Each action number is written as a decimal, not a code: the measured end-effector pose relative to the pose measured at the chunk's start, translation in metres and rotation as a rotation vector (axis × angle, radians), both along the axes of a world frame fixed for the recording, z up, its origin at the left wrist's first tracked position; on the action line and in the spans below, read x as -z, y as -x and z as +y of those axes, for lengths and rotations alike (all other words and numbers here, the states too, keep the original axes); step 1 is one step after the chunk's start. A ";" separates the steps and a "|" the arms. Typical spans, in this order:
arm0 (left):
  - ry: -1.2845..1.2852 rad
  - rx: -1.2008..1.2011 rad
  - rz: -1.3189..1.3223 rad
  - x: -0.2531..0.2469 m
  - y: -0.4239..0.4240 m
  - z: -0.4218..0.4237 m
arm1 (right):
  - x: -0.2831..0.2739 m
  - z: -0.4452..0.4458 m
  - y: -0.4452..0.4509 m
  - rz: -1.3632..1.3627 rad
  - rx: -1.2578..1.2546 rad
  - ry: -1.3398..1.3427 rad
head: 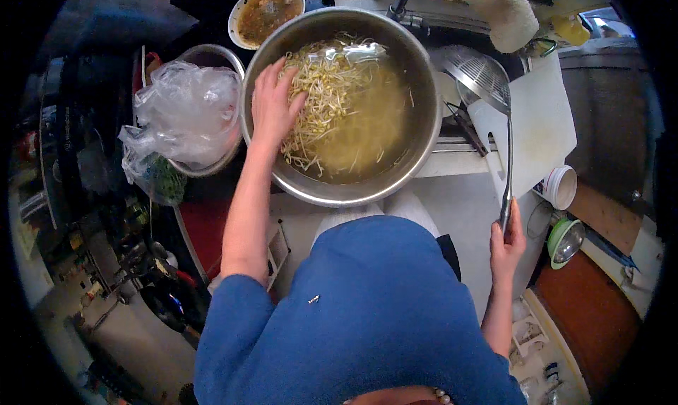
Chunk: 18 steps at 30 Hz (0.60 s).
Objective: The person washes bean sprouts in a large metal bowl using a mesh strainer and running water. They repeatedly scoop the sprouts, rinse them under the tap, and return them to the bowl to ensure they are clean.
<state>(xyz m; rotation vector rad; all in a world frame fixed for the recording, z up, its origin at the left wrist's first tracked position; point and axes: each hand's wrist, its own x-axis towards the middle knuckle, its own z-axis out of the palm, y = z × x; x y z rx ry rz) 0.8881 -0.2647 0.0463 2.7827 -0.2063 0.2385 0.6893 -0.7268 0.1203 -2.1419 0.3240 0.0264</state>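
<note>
A large stainless steel basin (pixel 349 196) stands in front of me, holding yellowish water (pixel 381 119). Bean sprouts (pixel 323 98) are heaped in its left half, and a few strands drift on the right. My left hand (pixel 274 100) reaches over the basin's left side with its fingers spread at the edge of the sprouts; whether they touch them is hard to tell. Off to the right, my right hand (pixel 508 241) grips the handle of a slotted metal skimmer (pixel 479 79). The skimmer's head is raised beyond the basin's right rim.
Left of the basin, a clear plastic bag (pixel 185 108) bulges from a metal bowl (pixel 212 164). Behind sits a white bowl of reddish-brown food (pixel 267 13). A faucet (pixel 402 5) rises at the back. A white cutting board (pixel 540 124), white tub (pixel 561 187) and green-rimmed bowl (pixel 567 243) are at right.
</note>
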 end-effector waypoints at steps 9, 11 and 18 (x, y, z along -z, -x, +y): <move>0.367 -0.050 0.479 0.066 -0.066 0.013 | -0.029 0.009 0.001 0.103 0.036 -0.133; 0.515 0.024 0.562 0.051 -0.058 -0.011 | -0.032 0.012 -0.001 0.131 0.095 -0.221; 0.172 0.209 0.452 -0.005 0.010 -0.104 | -0.034 0.024 -0.023 0.124 0.036 -0.255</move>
